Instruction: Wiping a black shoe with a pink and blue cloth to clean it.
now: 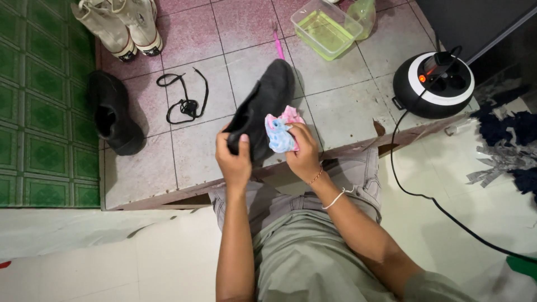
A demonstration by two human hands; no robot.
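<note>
We hold a black shoe [263,109] up over the tiled step, our left hand [234,159] wrapped closed around its heel end, thumb on top, so the toe points up and away from us and the side of the shoe faces our right hand. That grip seems meant to steady the shoe and turn the flank towards the cloth. Our right hand [305,151] is closed in a loose fist around a bunched pink and blue cloth [281,131], pressing it against the shoe's side just beside the left hand's fingers; the cloth is crumpled into a pad, which gives the fingers something firm to rub with.

Beyond the hands, past the shoe's toe, a clear plastic tub of yellowish-green liquid [324,28] sits on the tiles, within an arm's reach, and a pink stick-like handle [278,45] lies between it and the shoe; what it belongs to we cannot tell. To the left of the left hand lie loose black laces [184,98], apparently taken out of a shoe, and farther left the second black shoe [114,112] rests on its own. A pair of white high-top shoes [120,25] stands well beyond that. To the right of the right hand sits a round black and white cable reel [433,84], its black cord [425,196] trailing across the floor.
</note>
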